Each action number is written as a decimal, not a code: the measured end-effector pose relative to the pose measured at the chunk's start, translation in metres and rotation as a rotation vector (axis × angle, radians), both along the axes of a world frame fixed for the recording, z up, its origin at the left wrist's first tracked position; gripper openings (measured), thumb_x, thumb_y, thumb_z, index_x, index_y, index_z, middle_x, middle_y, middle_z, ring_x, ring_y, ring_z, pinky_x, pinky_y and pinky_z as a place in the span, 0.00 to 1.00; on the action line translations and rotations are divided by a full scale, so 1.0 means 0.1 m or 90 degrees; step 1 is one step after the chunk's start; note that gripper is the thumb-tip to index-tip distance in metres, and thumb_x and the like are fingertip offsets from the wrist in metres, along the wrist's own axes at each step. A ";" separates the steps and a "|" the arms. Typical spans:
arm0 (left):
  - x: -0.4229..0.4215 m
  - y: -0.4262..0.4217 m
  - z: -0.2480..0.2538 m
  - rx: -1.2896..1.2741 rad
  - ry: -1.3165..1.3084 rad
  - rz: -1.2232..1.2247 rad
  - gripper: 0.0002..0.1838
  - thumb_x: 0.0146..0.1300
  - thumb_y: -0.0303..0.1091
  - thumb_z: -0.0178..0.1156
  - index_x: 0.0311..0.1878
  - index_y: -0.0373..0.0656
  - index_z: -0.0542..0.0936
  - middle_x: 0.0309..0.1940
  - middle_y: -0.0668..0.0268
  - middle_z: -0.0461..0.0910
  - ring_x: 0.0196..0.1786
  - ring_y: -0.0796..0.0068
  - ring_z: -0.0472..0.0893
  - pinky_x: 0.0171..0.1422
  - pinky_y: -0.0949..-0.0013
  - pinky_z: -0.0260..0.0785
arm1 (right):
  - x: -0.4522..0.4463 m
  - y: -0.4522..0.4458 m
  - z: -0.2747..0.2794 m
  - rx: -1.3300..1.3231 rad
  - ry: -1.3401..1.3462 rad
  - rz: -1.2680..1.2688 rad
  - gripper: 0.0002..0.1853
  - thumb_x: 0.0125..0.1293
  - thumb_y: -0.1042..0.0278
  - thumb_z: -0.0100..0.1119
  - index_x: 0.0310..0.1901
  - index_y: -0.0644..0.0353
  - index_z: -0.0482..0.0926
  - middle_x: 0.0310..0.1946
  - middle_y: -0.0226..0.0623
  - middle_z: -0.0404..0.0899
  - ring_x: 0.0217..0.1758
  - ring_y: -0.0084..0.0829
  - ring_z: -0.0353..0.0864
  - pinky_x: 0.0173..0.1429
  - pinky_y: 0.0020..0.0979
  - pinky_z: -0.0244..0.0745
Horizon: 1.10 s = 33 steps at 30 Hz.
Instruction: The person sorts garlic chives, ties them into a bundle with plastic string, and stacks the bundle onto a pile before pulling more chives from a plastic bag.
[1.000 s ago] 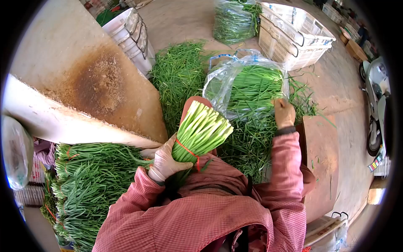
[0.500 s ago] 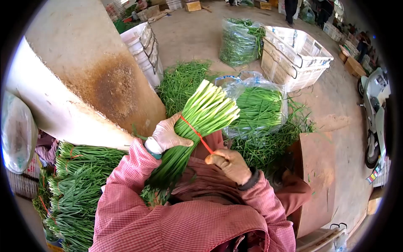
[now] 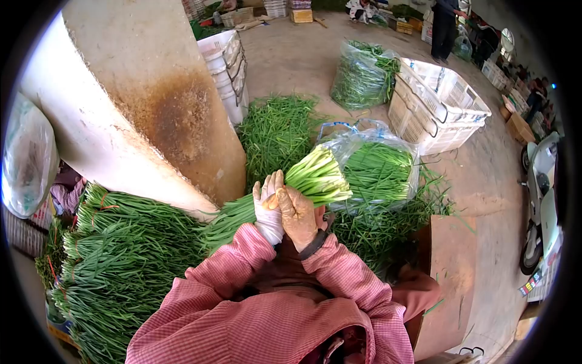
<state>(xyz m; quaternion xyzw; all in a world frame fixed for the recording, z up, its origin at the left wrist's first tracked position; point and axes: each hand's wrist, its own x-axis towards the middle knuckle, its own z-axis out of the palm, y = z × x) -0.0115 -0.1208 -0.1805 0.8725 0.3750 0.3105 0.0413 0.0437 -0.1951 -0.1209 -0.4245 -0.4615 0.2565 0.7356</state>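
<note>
A bunch of garlic chives [image 3: 318,176] lies across my lap, its pale cut stalk ends pointing right and its green leaves trailing left. My left hand [image 3: 268,209], in a whitish glove, is closed on the bunch near its middle. Pressed against it, my right hand [image 3: 297,215] in a soiled glove also grips the bunch, thumb crossing toward the left fingers. The red tie is hidden beneath my hands. To the left, tied chive bunches [image 3: 127,261] are stacked, with leaf tips touching the held bunch's leaves.
Ahead, a plastic bag of chives [image 3: 379,173] stands among loose green leaves [image 3: 279,130]. Beyond are a fuller bag [image 3: 364,76] and stacked white crates [image 3: 433,109]. A stained pillar [image 3: 176,121] rises at left. A scooter [image 3: 539,206] stands at right; people [image 3: 445,30] are farther back.
My right hand has moved left from the red tie's end to meet my left hand on the bunch. The bunch has tipped flatter, and the tie is now covered. The view has shifted slightly.
</note>
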 end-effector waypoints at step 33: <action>-0.40 -0.47 0.66 -0.463 0.141 -0.463 0.52 0.34 0.50 0.69 0.61 0.36 0.56 0.51 0.53 0.68 0.53 0.60 0.70 0.59 0.67 0.59 | 1.05 -0.83 -0.33 0.019 0.611 0.235 0.44 0.53 0.27 0.34 0.58 0.62 0.61 0.56 0.43 0.65 0.56 0.38 0.67 0.58 0.38 0.63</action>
